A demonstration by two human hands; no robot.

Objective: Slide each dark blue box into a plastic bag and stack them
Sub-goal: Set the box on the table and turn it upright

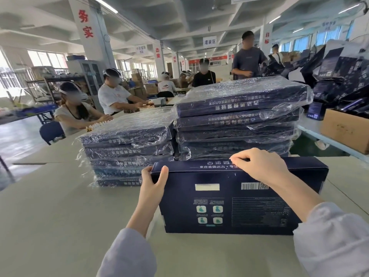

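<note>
In the lower middle of the frame a dark blue box [229, 202] is standing on its long edge on the pale table [60, 206], with the face that carries the barcode and the four small icons turned to the camera. The left hand [153, 180] is gripping the upper left corner of this box; the thumb is lying on the near face and the other fingers are going behind it. The right hand [257, 164] is resting on the top edge, near the middle, with its fingers curled and pinching there. No plastic is showing around this box. Just behind it, two stacks of bagged boxes are sitting side by side: the lower stack [127, 148] at centre left and the taller stack [237, 120] at centre right, both wrapped in shiny clear plastic. At the right edge a cardboard carton [343, 130] is standing on another surface. In the upper left, seated workers [113, 96] are working at a long table.
</note>
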